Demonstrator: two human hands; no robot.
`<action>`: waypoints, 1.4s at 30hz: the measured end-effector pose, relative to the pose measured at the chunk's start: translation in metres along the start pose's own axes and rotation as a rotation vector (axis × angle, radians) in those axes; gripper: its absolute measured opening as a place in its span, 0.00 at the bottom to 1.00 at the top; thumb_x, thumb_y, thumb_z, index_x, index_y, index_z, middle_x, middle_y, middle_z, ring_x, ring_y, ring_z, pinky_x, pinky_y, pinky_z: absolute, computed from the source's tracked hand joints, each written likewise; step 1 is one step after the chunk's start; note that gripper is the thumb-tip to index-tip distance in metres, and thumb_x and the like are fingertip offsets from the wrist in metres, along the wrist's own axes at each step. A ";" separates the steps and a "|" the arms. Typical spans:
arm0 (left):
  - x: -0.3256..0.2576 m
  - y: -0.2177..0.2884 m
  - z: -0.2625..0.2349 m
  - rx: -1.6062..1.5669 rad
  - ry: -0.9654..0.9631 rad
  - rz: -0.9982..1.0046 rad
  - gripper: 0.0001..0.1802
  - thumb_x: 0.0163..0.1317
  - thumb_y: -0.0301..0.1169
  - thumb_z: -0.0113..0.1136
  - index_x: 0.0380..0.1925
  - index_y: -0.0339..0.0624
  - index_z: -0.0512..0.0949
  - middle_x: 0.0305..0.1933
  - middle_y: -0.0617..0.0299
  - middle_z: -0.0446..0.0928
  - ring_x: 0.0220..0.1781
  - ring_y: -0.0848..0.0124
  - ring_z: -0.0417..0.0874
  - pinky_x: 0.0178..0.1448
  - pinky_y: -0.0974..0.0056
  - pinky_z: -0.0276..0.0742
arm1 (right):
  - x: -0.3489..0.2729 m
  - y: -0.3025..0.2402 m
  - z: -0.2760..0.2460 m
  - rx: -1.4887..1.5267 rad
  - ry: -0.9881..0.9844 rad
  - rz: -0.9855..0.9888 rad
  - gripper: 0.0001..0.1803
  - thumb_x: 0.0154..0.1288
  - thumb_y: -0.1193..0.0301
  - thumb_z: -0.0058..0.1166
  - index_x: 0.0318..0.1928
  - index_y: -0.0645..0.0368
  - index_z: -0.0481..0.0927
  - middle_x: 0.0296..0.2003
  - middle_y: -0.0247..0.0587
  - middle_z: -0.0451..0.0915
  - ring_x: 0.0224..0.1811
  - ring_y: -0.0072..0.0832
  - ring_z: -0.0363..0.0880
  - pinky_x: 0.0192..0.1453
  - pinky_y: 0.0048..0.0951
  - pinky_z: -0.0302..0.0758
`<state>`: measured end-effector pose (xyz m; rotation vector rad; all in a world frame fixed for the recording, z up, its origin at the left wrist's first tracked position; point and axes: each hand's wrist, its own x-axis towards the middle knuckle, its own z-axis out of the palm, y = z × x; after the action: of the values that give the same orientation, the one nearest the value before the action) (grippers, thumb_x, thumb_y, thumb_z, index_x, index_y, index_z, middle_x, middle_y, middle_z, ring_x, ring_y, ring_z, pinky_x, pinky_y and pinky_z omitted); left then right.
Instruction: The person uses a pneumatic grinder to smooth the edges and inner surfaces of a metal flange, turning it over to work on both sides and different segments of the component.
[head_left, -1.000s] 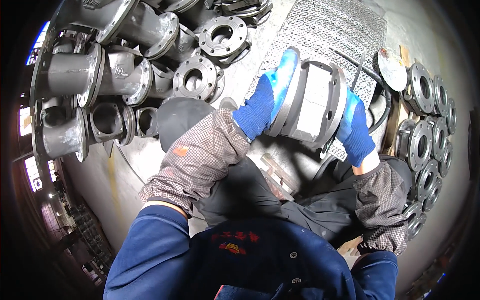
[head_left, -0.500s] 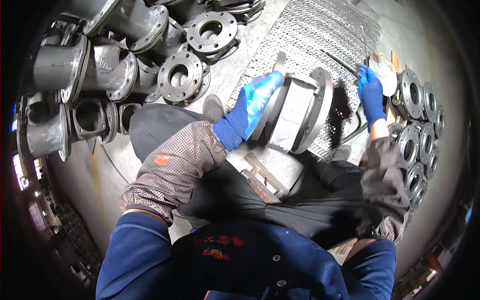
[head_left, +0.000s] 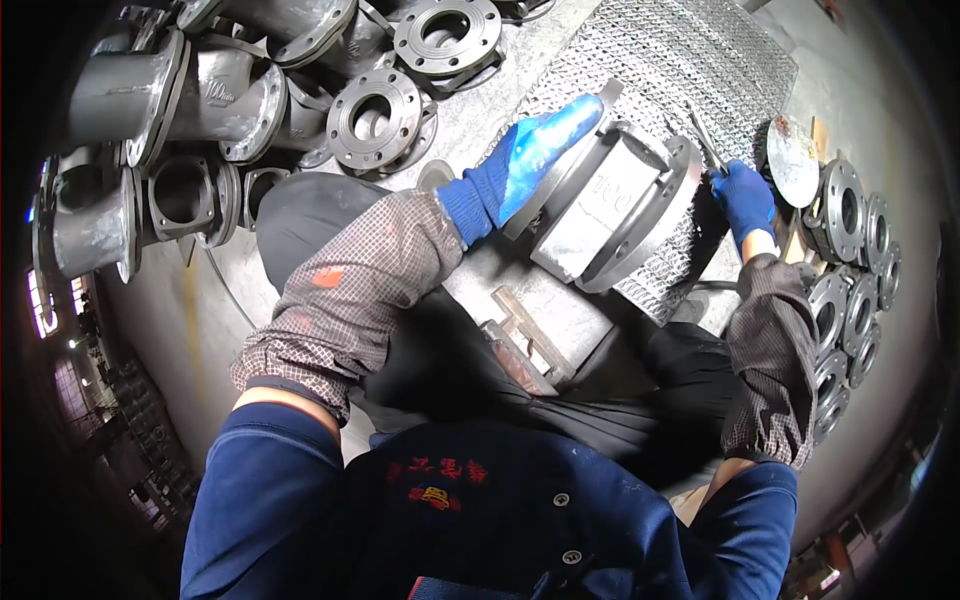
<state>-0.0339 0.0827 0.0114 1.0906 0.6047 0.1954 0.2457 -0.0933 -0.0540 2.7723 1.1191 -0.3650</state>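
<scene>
A grey flanged casting [head_left: 605, 205], like a valve body with a round flange at each end, rests tilted between my knees. In a blue glove, my left hand [head_left: 535, 160] is closed on the rim of its left flange. Farther right, my right hand [head_left: 745, 200], also gloved in blue, is closed around a thin metal rod-like tool [head_left: 705, 135]. The tool's tip points up and away, over the patterned metal sheet, apart from the casting. Its exact kind cannot be made out, and the glove hides its lower end.
A patterned metal sheet [head_left: 680, 60] covers the floor ahead. Flanged pipe castings [head_left: 225, 95] are piled on the left, and flange rings [head_left: 845, 210] are stacked on the right beside a pale round disc [head_left: 792, 160]. A rusty bracket [head_left: 525, 340] lies below the casting.
The casting has turned a little, so more of its raised-marked side shows. My right hand has moved slightly nearer to me, and the tool now points more steeply away. The whole view has shifted.
</scene>
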 end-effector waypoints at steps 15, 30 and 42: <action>-0.084 0.038 0.074 0.484 0.183 0.889 0.13 0.62 0.36 0.58 0.26 0.36 0.81 0.15 0.57 0.73 0.17 0.67 0.75 0.23 0.64 0.69 | -0.187 -0.059 -0.138 1.097 -0.125 -0.128 0.10 0.54 0.73 0.64 0.35 0.64 0.79 0.27 0.33 0.80 0.27 0.15 0.74 0.34 0.19 0.72; -0.088 -0.002 0.061 0.014 -0.187 0.548 0.23 0.71 0.42 0.44 0.50 0.31 0.73 0.45 0.50 0.79 0.45 0.66 0.81 0.55 0.63 0.76 | -0.208 -0.109 -0.103 0.559 0.385 -0.651 0.16 0.48 0.59 0.65 0.34 0.55 0.83 0.28 0.44 0.78 0.28 0.42 0.77 0.31 0.36 0.74; -0.090 -0.009 0.086 0.100 -0.089 0.249 0.21 0.71 0.43 0.45 0.47 0.35 0.75 0.35 0.60 0.78 0.33 0.72 0.80 0.33 0.68 0.77 | -0.222 -0.089 -0.145 1.398 -0.467 -0.065 0.24 0.66 0.68 0.51 0.58 0.71 0.70 0.28 0.41 0.81 0.27 0.23 0.80 0.27 0.19 0.73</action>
<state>-0.0618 -0.0273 0.0641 1.2646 0.4010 0.3326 0.0544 -0.1466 0.1425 3.1657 0.9749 -2.4204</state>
